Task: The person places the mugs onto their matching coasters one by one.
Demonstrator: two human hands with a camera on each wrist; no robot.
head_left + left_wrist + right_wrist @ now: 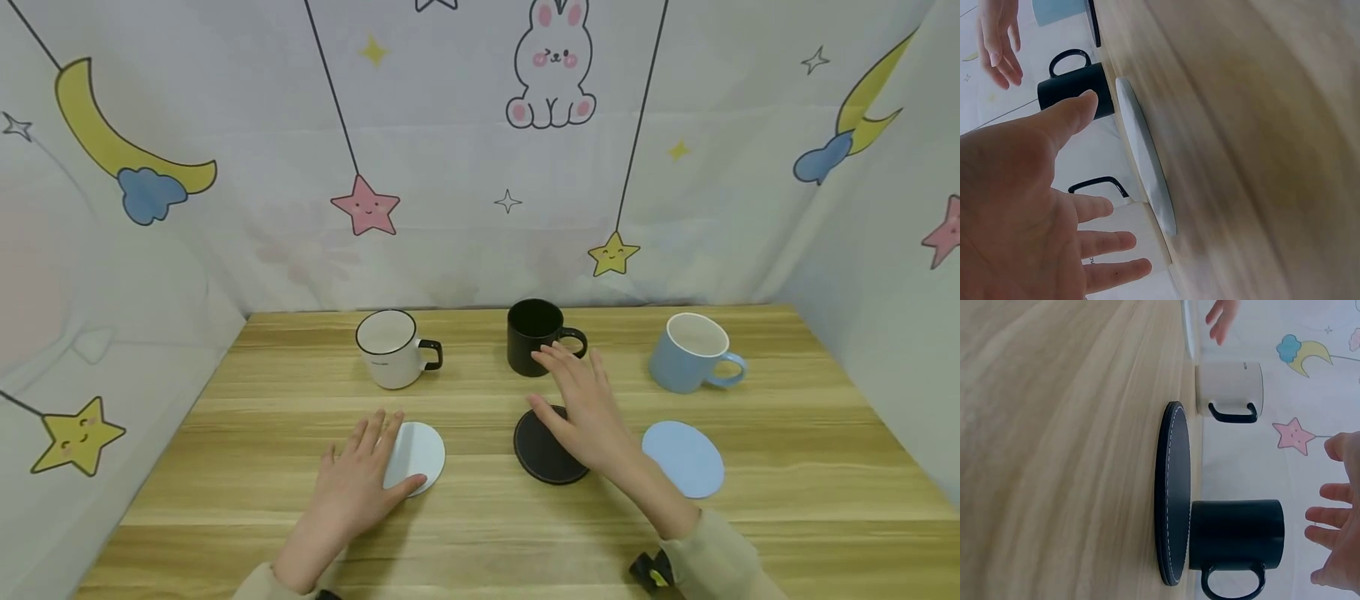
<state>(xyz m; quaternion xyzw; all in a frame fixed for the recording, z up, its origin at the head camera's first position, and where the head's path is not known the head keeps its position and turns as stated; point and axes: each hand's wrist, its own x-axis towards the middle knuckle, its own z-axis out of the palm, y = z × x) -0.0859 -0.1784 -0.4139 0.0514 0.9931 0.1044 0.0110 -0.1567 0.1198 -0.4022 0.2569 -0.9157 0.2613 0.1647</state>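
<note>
My left hand [358,473] is held over the left side of a round white coaster [426,452], fingers extended and thumb out to the side. In the left wrist view the palm stands above the table, with the white coaster [1141,150] beyond the fingertips. Over a round black coaster [542,457] with a stitched edge hovers my right hand [588,412], its fingers spread and holding nothing. Its fingertips overlap the black mug [525,342] in the head view; the right wrist view shows them above that mug [1235,534]. Behind the white coaster stands a white mug [393,362] with a black rim and handle.
On the right are a light blue mug [675,362] and a round light blue coaster [688,467], close to my right forearm. The wooden table [480,542] ends at a printed cloth backdrop [465,150] behind the mugs. All three mug handles point right.
</note>
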